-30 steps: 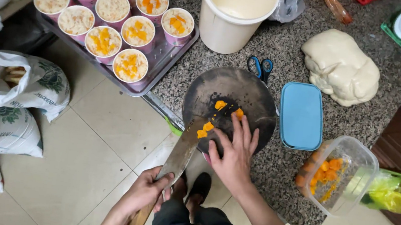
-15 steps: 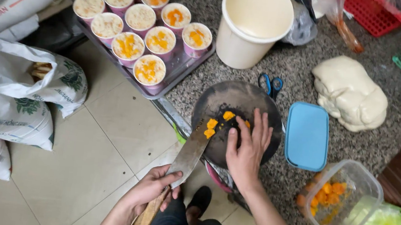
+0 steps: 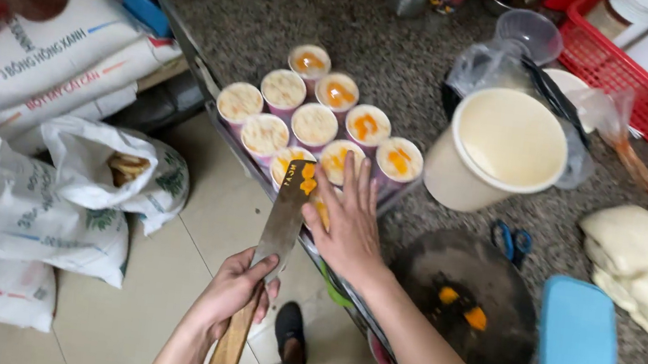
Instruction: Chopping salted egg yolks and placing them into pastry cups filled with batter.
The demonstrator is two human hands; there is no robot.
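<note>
Over the near-left edge of the speckled stone desk (image 3: 294, 16), the left hand (image 3: 235, 286) is closed around the wooden handle of a cleaver (image 3: 285, 217). Its flat blade points away from the person and reaches the front row of filled cups (image 3: 316, 124). Several orange fruit pieces (image 3: 307, 178) lie on the blade tip, just left of the right hand (image 3: 347, 225).

The right hand is open, fingers spread and extended, palm down. It holds nothing. Its thumb side sits against the blade tip and the fruit pieces there; whether the fingers touch the fruit cannot be told. The fingertips overlap the nearest cups.

About 10 pink cups stand tightly packed on a tray (image 3: 216, 125) at the desk edge. Each holds a pale filling, and several carry orange fruit on top.

To the right of the right forearm, a round dark cutting board (image 3: 491, 282) lies on the desk with 2 orange pieces (image 3: 463, 305) on it. Blue-handled scissors (image 3: 511, 240) lie at its far edge. A large cream bucket (image 3: 498, 153) stands beyond the board, near the cups. A blue lid (image 3: 578, 341) lies just right of the board, and a pale dough mass (image 3: 643, 267) lies farther right. A red basket (image 3: 637, 71) stands at the far right. White sacks (image 3: 24, 172) lie on the tiled floor, left of the desk.
</note>
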